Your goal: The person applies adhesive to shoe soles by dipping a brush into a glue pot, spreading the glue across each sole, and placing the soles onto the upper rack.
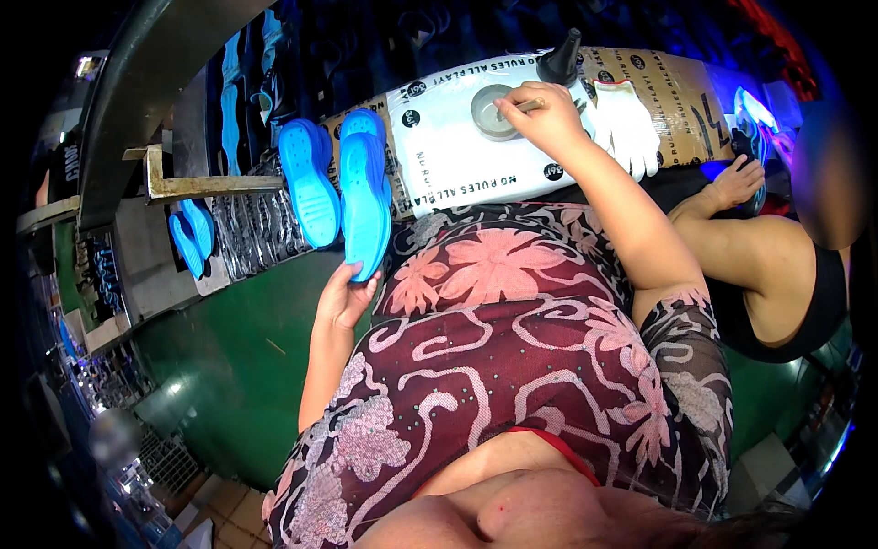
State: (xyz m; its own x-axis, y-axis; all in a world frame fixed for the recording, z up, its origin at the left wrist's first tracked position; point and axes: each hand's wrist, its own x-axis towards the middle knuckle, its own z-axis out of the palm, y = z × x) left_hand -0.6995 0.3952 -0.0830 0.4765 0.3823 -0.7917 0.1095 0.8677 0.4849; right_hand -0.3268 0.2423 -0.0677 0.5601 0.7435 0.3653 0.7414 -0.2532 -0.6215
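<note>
My left hand (344, 297) pinches the near end of a bright blue shoe sole (366, 215), thumb on its upper face. That sole lies partly over another blue sole (362, 123), and a further blue sole (307, 188) rests just left of it. Over a round grey bowl (482, 108), my right hand (549, 117) is closed around a thin brush-like stick (530, 105). Its tip dips into the bowl, whose contents look pale; the tip itself is hard to make out. The bowl stands on a white printed sheet (439, 165).
Beyond the bowl stands a black cone-topped bottle (560, 62). White gloves (627, 126) lie on brown cardboard (681, 101) to the right. A rusty metal bracket (210, 187) juts in at left, near more blue soles (191, 238). At right, a co-worker's hand (736, 183) reaches over the bench.
</note>
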